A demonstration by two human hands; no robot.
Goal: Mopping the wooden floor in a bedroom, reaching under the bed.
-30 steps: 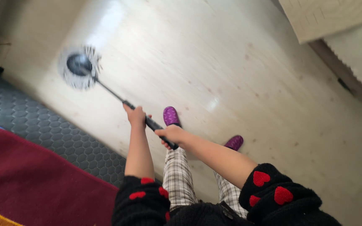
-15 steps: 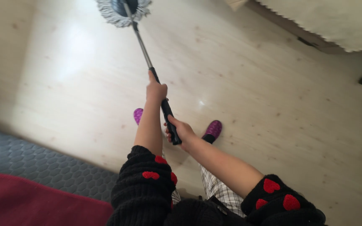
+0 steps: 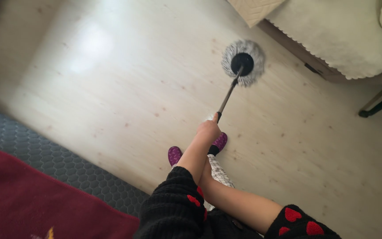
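Note:
A round mop head (image 3: 243, 67) with grey-white fringe and a black centre rests on the pale wood floor (image 3: 124, 88), close to the edge of a cream-covered piece of furniture (image 3: 337, 35). Its thin metal pole (image 3: 227, 96) runs down toward me. My left hand (image 3: 208, 129) is closed around the pole's black grip. My right hand is hidden behind the left forearm; only its forearm (image 3: 239, 203) shows. My purple slippers (image 3: 174, 155) stand just below the hands.
A grey honeycomb mat (image 3: 45, 150) and a dark red rug (image 3: 23, 199) lie at the lower left. Dark furniture legs (image 3: 379, 104) stand at the right edge. A quilted beige panel (image 3: 255, 9) sits at the top.
The mop head has swung from the upper left across to the upper right, near the cream-covered furniture. My arms followed, and the left forearm now covers the right hand.

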